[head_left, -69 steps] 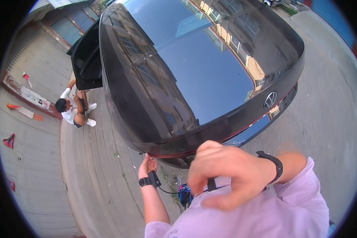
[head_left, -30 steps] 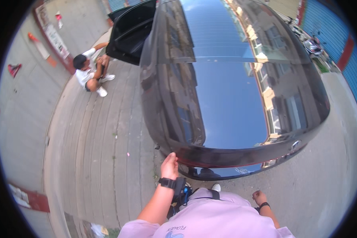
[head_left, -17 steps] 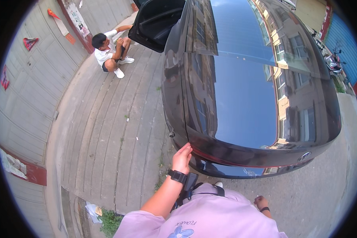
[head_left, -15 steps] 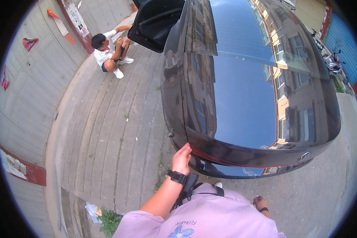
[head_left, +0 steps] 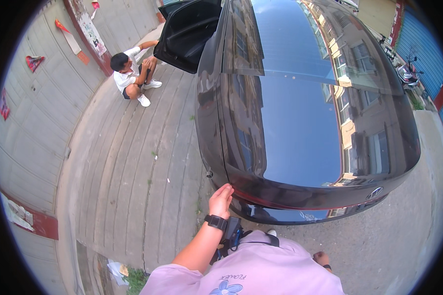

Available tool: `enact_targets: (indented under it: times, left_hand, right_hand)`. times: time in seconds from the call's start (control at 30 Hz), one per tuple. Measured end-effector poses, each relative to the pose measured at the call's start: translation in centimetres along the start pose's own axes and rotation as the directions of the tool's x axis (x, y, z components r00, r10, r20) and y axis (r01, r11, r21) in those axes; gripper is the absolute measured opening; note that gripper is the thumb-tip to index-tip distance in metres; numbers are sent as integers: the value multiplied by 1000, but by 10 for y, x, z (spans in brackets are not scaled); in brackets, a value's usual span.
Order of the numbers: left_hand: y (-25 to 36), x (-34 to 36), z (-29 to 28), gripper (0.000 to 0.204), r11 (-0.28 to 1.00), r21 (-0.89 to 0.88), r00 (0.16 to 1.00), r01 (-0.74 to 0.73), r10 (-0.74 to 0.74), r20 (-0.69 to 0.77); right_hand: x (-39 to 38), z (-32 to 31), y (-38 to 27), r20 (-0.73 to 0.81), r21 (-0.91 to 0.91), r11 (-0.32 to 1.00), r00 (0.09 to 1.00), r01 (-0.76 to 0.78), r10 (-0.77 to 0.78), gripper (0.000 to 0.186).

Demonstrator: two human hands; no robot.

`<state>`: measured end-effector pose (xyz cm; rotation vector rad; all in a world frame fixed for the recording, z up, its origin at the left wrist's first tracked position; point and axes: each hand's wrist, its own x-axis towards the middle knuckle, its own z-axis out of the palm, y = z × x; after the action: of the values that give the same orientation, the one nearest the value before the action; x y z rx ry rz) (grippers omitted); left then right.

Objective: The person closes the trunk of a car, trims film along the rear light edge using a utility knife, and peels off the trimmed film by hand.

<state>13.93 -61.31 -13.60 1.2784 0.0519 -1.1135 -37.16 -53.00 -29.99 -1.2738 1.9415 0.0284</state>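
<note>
The dark, glossy car (head_left: 300, 128) stands in front of me, its rear end nearest. My left hand (head_left: 221, 200), with a black watch on the wrist, is at the car's rear left corner, beside the red tail light (head_left: 253, 197). Its fingers are bent and drawn together; whether anything is between them is hidden. I cannot tell if the fingertips touch the bodywork. Low at my right side, behind the car, hangs my right hand (head_left: 322, 259), with a dark band on the wrist. It looks closed, and its palm is hidden.
Ahead on the left, a person (head_left: 134, 76) squats by the open car door (head_left: 188, 35), one hand on it. Grey metal doors (head_left: 44, 118) line the left side. A motorcycle (head_left: 409, 73) stands far right. Weeds (head_left: 137, 281) grow near my left foot side.
My left hand's fingers, stretched toward the car's corner before, are now bent together and sit slightly lower and further left. The view has shifted slightly; the squatting person stays by the door.
</note>
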Motion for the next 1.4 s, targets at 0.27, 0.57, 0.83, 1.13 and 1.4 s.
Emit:
enact_targets:
  times: [0.27,0.57,0.83,1.13,1.4]
  left_hand:
    - [-7,10,-4,27,995,99,998,-22,28,-55]
    - [-3,11,-13,35,996,29,995,87,-89,53]
    - [-6,18,-14,35,996,14,995,89,-89,51]
    - [-20,20,-8,27,997,-74,999,-25,23,-24]
    - [-27,8,-6,19,989,-76,991,-127,123,-58]
  right_hand:
    - [-10,0,-1,-5,0,1000,1000,5,-5,21]
    - [65,46,94,98,-170,984,994,58,-42,39]
    - [75,39,80,125,-259,966,992,24,9,48]
    - [88,46,72,104,-330,943,992,-39,77,48]
    - [87,45,77,147,-264,961,988,81,-42,51]
